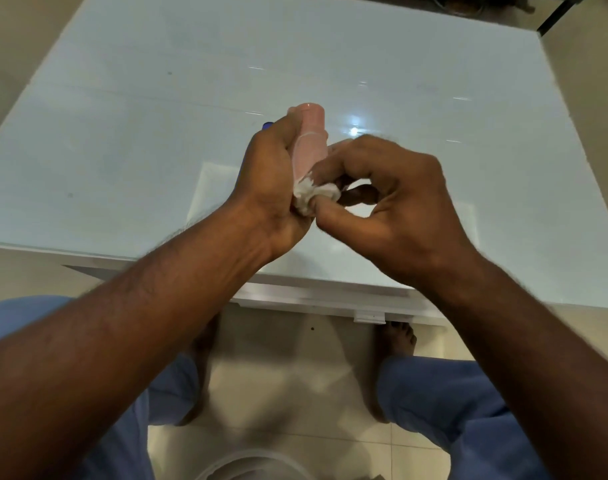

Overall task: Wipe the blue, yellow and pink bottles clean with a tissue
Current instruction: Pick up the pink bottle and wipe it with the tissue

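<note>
Two bare forearms reach in from the bottom corners and meet above the near half of the glossy white table (122, 140), and all the action is right there between them. Left hand (268, 188) is turned thumb-up, fingers curled round the pink bottle (311, 143), which it grips upright with a slight tilt away from the camera; the rounded cap end pokes out above the hand and the lower part of the bottle sits inside the palm. Right hand (396, 202) comes across from the other side, wrist bent inward, thumb and forefinger pinching a crumpled white tissue (313, 195) and pressing it against the bottle's lower end, just where the left palm closes. The other right fingers are curled underneath, partly in shadow. Both hands are held up off the surface, not resting on it. Peeking out behind the left knuckles is a small dark-blue tip (268, 125), too hidden to say what it belongs to. Below the table edge, blue trouser legs (451, 403) and a bare foot (397, 341) stand on pale floor tiles, and a curved translucent rim (247, 465) shows at the bottom of the view.
</note>
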The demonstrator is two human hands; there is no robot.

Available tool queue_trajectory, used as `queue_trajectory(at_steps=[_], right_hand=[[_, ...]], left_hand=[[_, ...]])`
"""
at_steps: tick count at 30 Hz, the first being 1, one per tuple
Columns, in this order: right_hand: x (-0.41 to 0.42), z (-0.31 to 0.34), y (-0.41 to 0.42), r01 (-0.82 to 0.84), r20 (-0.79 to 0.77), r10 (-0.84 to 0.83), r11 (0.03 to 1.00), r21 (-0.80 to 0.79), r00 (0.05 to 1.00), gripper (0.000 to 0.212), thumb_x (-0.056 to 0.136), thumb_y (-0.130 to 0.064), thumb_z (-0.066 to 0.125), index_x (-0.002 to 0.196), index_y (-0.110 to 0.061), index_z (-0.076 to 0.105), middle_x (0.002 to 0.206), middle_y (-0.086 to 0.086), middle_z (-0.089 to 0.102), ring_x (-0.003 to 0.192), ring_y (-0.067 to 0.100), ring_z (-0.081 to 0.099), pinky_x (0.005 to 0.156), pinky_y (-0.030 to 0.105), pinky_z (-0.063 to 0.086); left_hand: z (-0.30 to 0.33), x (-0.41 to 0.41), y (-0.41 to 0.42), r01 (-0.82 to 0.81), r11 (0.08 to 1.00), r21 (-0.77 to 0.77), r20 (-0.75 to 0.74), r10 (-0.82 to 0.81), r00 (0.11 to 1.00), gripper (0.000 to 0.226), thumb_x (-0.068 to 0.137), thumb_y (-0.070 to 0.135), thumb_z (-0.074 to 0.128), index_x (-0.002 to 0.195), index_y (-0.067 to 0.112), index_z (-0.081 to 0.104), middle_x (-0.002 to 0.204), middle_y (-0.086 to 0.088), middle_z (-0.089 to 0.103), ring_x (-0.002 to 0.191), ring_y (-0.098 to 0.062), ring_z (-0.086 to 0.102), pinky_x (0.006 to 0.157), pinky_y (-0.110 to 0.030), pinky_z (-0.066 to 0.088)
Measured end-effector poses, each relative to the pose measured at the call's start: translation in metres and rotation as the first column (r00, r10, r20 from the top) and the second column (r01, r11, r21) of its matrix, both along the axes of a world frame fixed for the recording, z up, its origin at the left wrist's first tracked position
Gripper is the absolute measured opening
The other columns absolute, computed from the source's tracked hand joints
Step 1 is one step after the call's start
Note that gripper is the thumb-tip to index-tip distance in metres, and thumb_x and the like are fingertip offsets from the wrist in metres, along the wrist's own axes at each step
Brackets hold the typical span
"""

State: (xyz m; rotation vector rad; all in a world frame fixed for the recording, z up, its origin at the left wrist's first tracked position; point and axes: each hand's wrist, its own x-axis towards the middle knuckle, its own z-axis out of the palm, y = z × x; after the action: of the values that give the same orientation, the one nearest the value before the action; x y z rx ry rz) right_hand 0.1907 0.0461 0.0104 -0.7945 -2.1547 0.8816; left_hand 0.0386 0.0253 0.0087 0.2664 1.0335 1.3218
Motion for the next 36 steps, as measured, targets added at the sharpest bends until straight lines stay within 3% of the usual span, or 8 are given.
queue_trajectory(at_steps=[3, 8, 14, 19, 23, 26, 31, 36], right_hand=[[0.001, 0.004, -0.002, -0.083, 0.021, 0.083, 0.996, -0.024, 0.996, 0.007, 0.088, -0.008, 0.077, 0.094, -0.008, 0.081, 0.091, 0.007, 0.078, 0.086, 0.023, 0.074, 0.07, 0.027, 0.063], [0.013, 0.008, 0.019, 0.231, -0.151, -0.233, 0.972, -0.036, 0.961, 0.01, 0.096, -0.006, 0.071, 0.104, -0.003, 0.076, 0.102, 0.01, 0.079, 0.092, 0.022, 0.079, 0.079, 0.036, 0.067], [0.013, 0.003, 0.019, 0.215, -0.08, -0.221, 0.973, -0.085, 0.972, 0.014, 0.1, -0.011, 0.075, 0.112, -0.004, 0.077, 0.109, 0.008, 0.079, 0.099, 0.018, 0.079, 0.085, 0.039, 0.069], [0.007, 0.002, 0.008, 0.038, -0.042, -0.045, 0.986, -0.163, 0.998, 0.008, 0.091, -0.006, 0.077, 0.099, -0.008, 0.079, 0.099, 0.005, 0.08, 0.094, 0.021, 0.078, 0.077, 0.043, 0.069], [0.004, 0.004, -0.002, -0.114, 0.047, 0.123, 0.978, -0.174, 0.991, 0.013, 0.086, -0.003, 0.08, 0.093, -0.014, 0.08, 0.089, -0.007, 0.077, 0.081, 0.012, 0.075, 0.068, 0.024, 0.062], [0.004, 0.008, 0.002, -0.028, -0.077, 0.015, 0.985, -0.171, 0.997, 0.013, 0.087, 0.004, 0.072, 0.092, -0.006, 0.077, 0.088, 0.002, 0.078, 0.081, 0.017, 0.076, 0.068, 0.029, 0.063], [0.014, 0.012, 0.025, 0.268, -0.173, -0.286, 0.956, -0.121, 0.943, 0.01, 0.1, -0.003, 0.067, 0.107, -0.006, 0.073, 0.102, 0.004, 0.078, 0.091, 0.02, 0.078, 0.079, 0.04, 0.069], [0.004, 0.002, 0.008, 0.183, -0.076, -0.194, 0.975, -0.129, 0.978, 0.008, 0.096, -0.006, 0.076, 0.103, -0.004, 0.074, 0.1, 0.006, 0.077, 0.09, 0.018, 0.078, 0.072, 0.031, 0.067]], left_hand=[[0.002, 0.0, 0.0, 0.03, 1.0, 0.01, 0.028, -0.03, 0.999, 0.043, 0.102, 0.042, 0.052, 0.09, 0.005, 0.069, 0.088, -0.014, 0.068, 0.088, -0.03, 0.069, 0.088, -0.045, 0.058], [0.003, 0.005, 0.001, 0.044, 0.999, 0.013, -0.083, -0.043, 0.996, 0.051, 0.101, 0.045, 0.054, 0.134, 0.008, 0.063, 0.126, -0.013, 0.074, 0.114, -0.03, 0.072, 0.105, -0.05, 0.054], [0.005, 0.008, -0.004, 0.021, 1.0, 0.005, -0.051, -0.021, 0.998, 0.049, 0.11, 0.043, 0.039, 0.14, 0.011, 0.06, 0.126, -0.013, 0.074, 0.111, -0.027, 0.074, 0.102, -0.045, 0.058], [0.002, -0.001, -0.002, -0.014, 1.0, 0.011, 0.047, 0.014, 0.999, 0.046, 0.109, 0.045, 0.04, 0.11, 0.004, 0.061, 0.088, -0.01, 0.068, 0.085, -0.024, 0.068, 0.088, -0.039, 0.059], [0.005, -0.004, -0.001, -0.035, 0.999, -0.031, 0.043, 0.037, 0.998, 0.045, 0.106, 0.05, 0.045, 0.112, 0.009, 0.063, 0.094, -0.009, 0.072, 0.091, -0.026, 0.069, 0.096, -0.047, 0.058], [0.011, 0.001, -0.001, -0.028, 0.999, 0.03, 0.02, 0.027, 0.999, 0.039, 0.107, 0.044, 0.046, 0.104, 0.009, 0.063, 0.08, -0.005, 0.071, 0.076, -0.022, 0.07, 0.082, -0.04, 0.062], [0.008, 0.004, -0.007, 0.025, 1.0, 0.003, -0.107, -0.025, 0.994, 0.045, 0.104, 0.048, 0.05, 0.125, 0.012, 0.067, 0.106, -0.008, 0.078, 0.098, -0.024, 0.074, 0.097, -0.043, 0.058], [0.007, 0.006, -0.006, 0.039, 0.997, 0.067, -0.032, -0.037, 0.999, 0.051, 0.105, 0.042, 0.047, 0.138, 0.004, 0.058, 0.126, -0.022, 0.069, 0.112, -0.034, 0.071, 0.106, -0.047, 0.053]])
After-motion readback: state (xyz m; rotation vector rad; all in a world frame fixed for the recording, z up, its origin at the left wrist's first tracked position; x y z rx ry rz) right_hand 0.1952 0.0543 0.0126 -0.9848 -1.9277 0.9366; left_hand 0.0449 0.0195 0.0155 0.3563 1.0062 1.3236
